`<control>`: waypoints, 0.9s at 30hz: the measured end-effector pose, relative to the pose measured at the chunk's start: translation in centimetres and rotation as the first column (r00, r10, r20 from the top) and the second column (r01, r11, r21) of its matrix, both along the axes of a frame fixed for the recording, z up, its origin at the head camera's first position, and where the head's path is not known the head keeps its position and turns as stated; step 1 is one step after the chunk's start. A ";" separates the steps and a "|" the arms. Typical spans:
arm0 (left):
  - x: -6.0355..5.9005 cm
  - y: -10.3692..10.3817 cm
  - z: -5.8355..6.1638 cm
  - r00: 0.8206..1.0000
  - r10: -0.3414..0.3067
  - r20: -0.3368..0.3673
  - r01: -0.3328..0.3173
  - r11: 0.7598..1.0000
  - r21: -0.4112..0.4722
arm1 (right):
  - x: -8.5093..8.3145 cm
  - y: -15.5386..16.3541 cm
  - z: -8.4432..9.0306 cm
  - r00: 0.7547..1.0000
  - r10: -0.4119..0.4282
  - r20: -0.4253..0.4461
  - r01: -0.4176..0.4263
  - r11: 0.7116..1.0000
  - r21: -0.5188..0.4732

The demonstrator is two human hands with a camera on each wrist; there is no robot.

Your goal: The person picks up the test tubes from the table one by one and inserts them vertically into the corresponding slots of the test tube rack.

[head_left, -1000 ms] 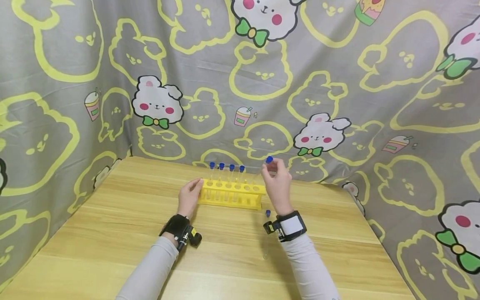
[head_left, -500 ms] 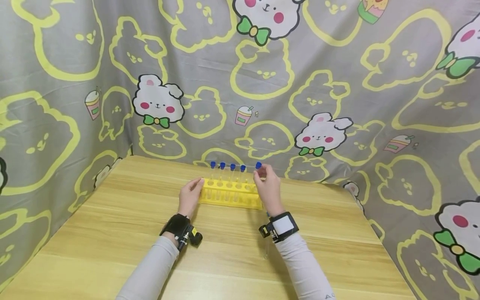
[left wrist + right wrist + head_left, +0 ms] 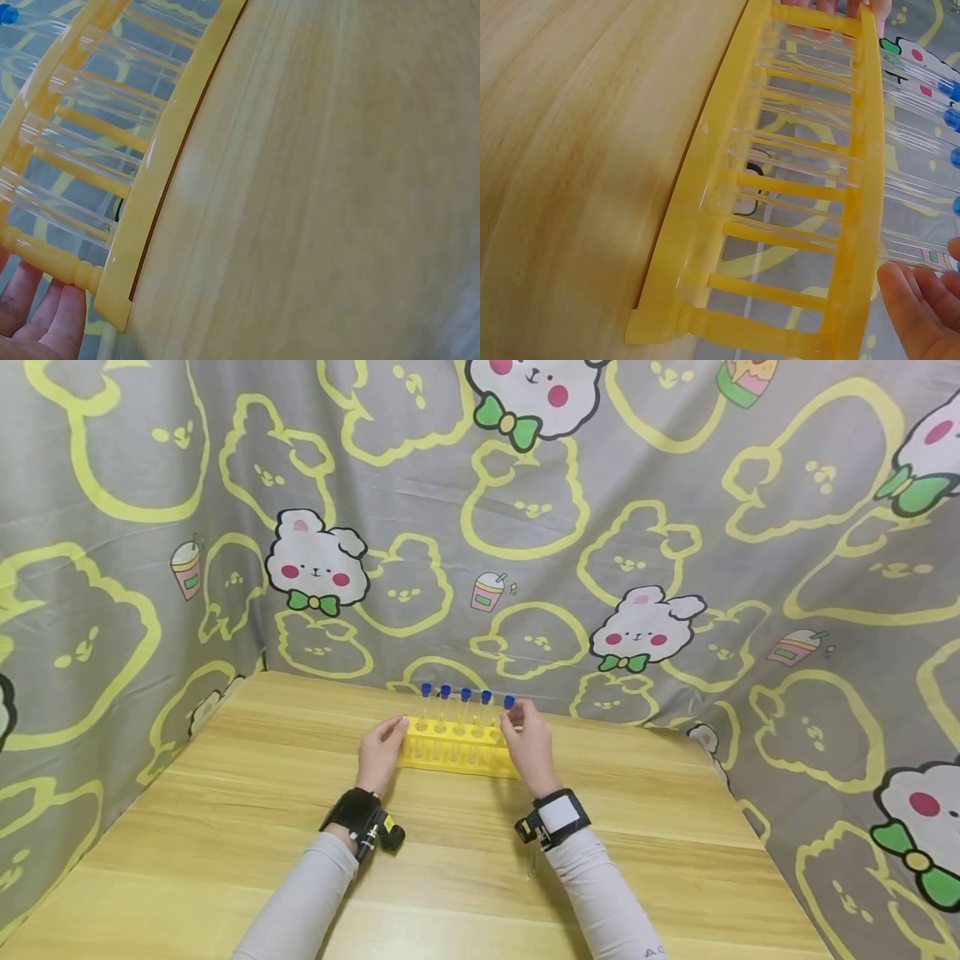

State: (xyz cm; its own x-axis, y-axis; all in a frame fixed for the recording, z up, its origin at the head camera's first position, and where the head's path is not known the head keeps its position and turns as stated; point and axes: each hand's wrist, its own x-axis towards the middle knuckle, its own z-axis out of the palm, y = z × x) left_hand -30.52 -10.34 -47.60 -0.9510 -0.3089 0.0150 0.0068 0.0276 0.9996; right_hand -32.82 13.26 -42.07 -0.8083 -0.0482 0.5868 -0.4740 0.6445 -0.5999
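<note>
A yellow test tube rack [image 3: 457,768] stands upright on the table. My left hand [image 3: 381,750] grips its left end, the fingertips [image 3: 71,300] against the end post. Several clear test tubes [image 3: 465,710] with blue caps stand in a row in its holes from the left. My right hand [image 3: 531,743] pinches another blue-capped test tube [image 3: 919,251] near its top, at the rack's right part. In the right wrist view, this tube passes down through the upper shelf. Its cap [image 3: 509,702] sits slightly lower than the neighbouring caps.
Another test tube [image 3: 533,864] lies on the wooden table [image 3: 450,893], mostly hidden beneath my right wrist. Grey patterned cloth [image 3: 420,510] hangs behind the table and at both sides.
My right hand has moved left and down with the test tube, lowering it into the rack. The left hand stays at the rack's left end.
</note>
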 end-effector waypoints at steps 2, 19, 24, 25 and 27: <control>0.0 0.0 0.0 1.000 -0.001 0.000 0.001 1.000 0.000 | 0.0 0.0 -0.1 1.000 0.001 -0.007 -0.001 1.000 0.004; -0.3 0.0 -0.3 1.000 0.011 -0.003 -0.011 1.000 -0.013 | 0.2 0.4 0.2 0.995 -0.011 0.098 0.016 0.999 -0.050; -0.3 0.1 -0.3 1.000 0.024 -0.001 -0.024 1.000 -0.019 | 0.8 1.6 1.0 0.990 -0.024 0.136 0.040 0.993 -0.113; -0.3 0.1 -0.3 1.000 0.024 -0.002 -0.024 1.000 -0.020 | 0.9 1.9 1.1 0.990 -0.028 0.136 0.045 0.992 -0.120; -0.3 0.1 -0.3 1.000 0.026 -0.001 -0.026 0.999 -0.021 | 1.1 2.5 1.3 0.990 -0.039 0.137 0.056 0.990 -0.126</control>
State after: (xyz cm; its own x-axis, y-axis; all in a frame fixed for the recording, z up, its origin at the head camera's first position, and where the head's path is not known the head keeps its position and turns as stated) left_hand -30.84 -10.28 -47.86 -0.9427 -0.3328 0.0222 0.0064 0.0487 0.9988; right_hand -31.72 15.79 -40.77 -0.8797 0.0611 0.4716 -0.3543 0.5772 -0.7357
